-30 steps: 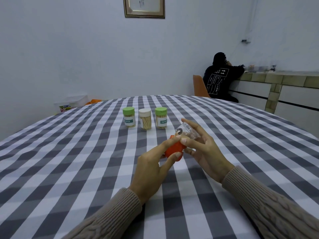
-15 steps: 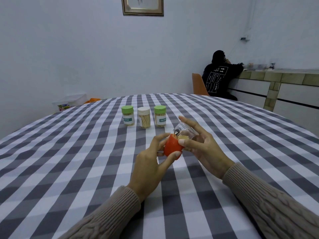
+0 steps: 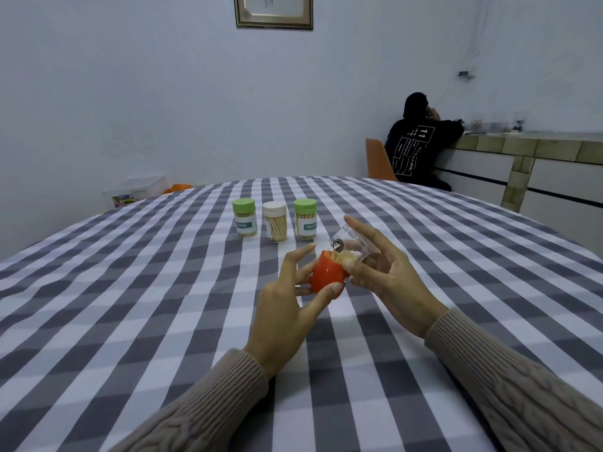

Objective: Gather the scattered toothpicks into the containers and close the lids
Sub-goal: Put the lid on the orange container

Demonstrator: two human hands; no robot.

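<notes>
Three capped containers stand on the checked worktop. Nearer, the left hand grips the orange holder, toothpicks inside; the right hand holds the clear lid tilted above. Closing step: next, seat it squarely.

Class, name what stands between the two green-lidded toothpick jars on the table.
In the head view, a white-lidded toothpick jar stands between the two green-lidded jars.

orange holder, green-lidded jars, white-lidded jar, grey-white checked tablecloth.
</notes>
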